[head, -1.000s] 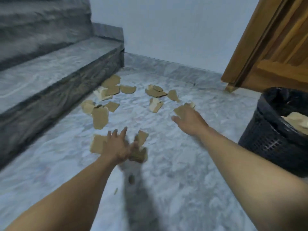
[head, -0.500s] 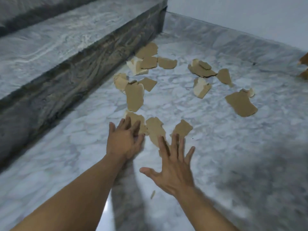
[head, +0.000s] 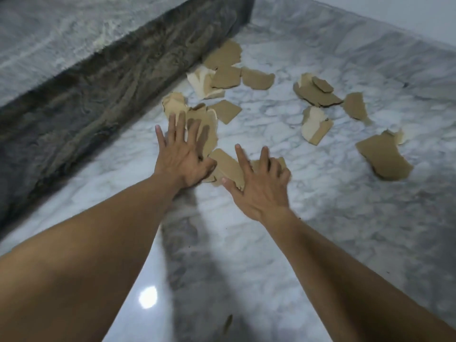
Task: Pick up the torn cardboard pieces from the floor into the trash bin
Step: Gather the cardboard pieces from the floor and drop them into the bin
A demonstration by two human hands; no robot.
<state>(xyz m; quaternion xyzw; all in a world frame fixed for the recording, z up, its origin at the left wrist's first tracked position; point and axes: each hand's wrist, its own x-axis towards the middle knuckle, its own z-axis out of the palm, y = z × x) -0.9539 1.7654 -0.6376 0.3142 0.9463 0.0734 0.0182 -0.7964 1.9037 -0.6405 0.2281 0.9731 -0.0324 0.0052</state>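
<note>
Since a moment ago the right hand (head: 259, 191) has dropped from its hover onto the scraps, landing beside the left hand (head: 182, 159), which has slid further ahead. Glossy white-grey veined marble floor (head: 320, 218) runs up to a dark, rough-faced stone step (head: 98, 82) on the left. Bare forearms (head: 98, 243) reach straight out. Each hand lies palm down, fingers spread apart, pressing on a small heap of cardboard pieces (head: 227, 166). More torn tan scraps (head: 385, 159), flat and ragged-edged, lie scattered on the floor beyond, some against the step.
</note>
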